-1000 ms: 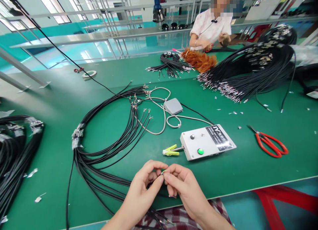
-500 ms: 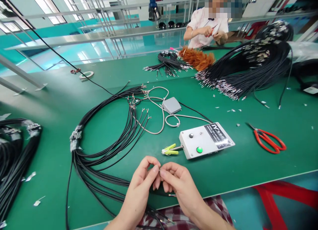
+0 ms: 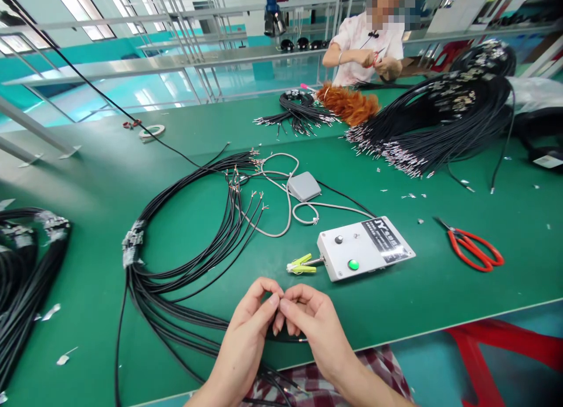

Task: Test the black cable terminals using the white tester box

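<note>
- Green counter (image 3: 440, 290), running wide from left to right; near edge at bottom.
- Looped bundle of black cables (image 3: 185, 243), centre-left, ends fanned toward the middle.
- Second black bundle (image 3: 21, 278) at the far left edge.
- Grey pedal (image 3: 304, 186) with grey cord (image 3: 281, 219), centre.
- White control box (image 3: 365, 247), green button on top; yellow-green clip (image 3: 301, 265) just left of it.
- Red scissors (image 3: 472, 247), right.
- Large heap of black wires (image 3: 440, 125), far right; smaller bunch (image 3: 299, 111) and orange wire tuft (image 3: 349, 104), far centre.
- Tape roll (image 3: 152, 131), far left.
- Scattered scraps (image 3: 49, 312), near left.

left hand (image 3: 253, 325): fingers pinched | right hand (image 3: 310, 325): fingers pinched | fingertips touching
</note>
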Motion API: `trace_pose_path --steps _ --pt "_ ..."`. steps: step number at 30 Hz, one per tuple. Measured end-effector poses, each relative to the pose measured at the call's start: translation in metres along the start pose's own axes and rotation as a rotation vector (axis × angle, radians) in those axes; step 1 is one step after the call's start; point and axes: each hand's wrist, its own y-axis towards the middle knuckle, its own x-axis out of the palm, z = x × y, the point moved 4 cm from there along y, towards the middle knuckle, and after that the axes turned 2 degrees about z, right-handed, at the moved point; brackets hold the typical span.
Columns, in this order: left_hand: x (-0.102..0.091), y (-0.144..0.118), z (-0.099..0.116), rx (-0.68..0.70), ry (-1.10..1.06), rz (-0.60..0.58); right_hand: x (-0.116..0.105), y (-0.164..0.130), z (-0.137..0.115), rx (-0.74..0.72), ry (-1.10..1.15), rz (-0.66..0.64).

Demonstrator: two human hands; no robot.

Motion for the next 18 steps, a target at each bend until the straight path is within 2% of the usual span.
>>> trace_pose_path --steps 5,9,15,18 --pt "-0.004 0.000 0.001 -0.033 -0.038 -0.014 0.001 0.000 0.001 -0.019 -0.025 -0.037" --pt "-0.005 0.001 0.000 -0.036 0.037 -0.040 0.000 0.000 0.003 -0.028 -0.047 -0.058" --pt "-0.004 0.001 -0.001 0.060 0.075 0.003 0.001 0.000 0.002 -0.040 -0.089 -0.089" --pt "-0.004 -0.003 -0.001 0.185 0.214 0.039 0.000 -0.003 -0.006 -0.114 -0.182 -0.095"
